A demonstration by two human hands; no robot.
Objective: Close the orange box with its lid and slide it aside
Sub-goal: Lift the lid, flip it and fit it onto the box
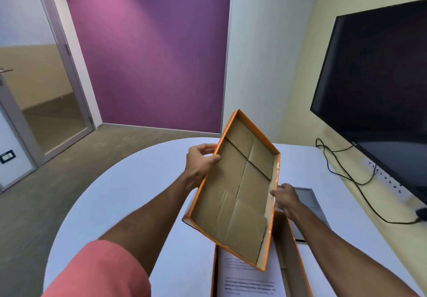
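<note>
Lid [238, 195] held tilted above orange box [291, 250]; left hand [201, 162] pinches its left rim, right hand [285, 196] grips right rim.

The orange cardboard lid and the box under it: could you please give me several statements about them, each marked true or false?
1. The orange cardboard lid is held tilted in the air, brown inside facing the camera. True.
2. The orange box is already closed. False: it is open, the lid above it.
3. A printed white sheet lies inside the box. True.
4. Only the left hand touches the lid. False: the right hand also holds its right edge.
5. The wall-mounted black screen shows a picture. False: it is dark.
</note>
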